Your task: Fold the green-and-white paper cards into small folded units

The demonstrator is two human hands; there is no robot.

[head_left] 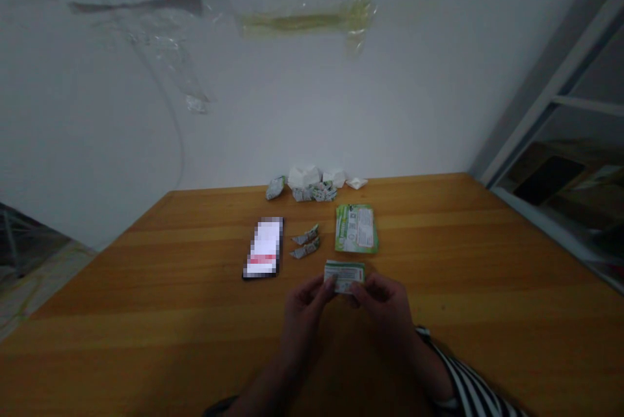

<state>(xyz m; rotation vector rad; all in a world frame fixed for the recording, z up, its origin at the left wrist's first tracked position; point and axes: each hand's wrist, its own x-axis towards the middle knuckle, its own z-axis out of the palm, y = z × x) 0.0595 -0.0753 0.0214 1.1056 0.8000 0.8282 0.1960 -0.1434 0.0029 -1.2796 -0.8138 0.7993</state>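
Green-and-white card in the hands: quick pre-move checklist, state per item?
1. Printed green-and-white card held by both left hand and right hand: ok.
2. Flat green-and-white packet apart from the card: ok.
3. Two small folded pieces apart from the phone: ok.
4. Pile of folded pieces apart from the packet: ok.
5. Card's printed text readable: cannot tell, too small and dim.

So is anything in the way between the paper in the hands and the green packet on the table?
Nothing visible. Only a strip of wooden table lies between the paper, held by the left hand and right hand, and the green packet.
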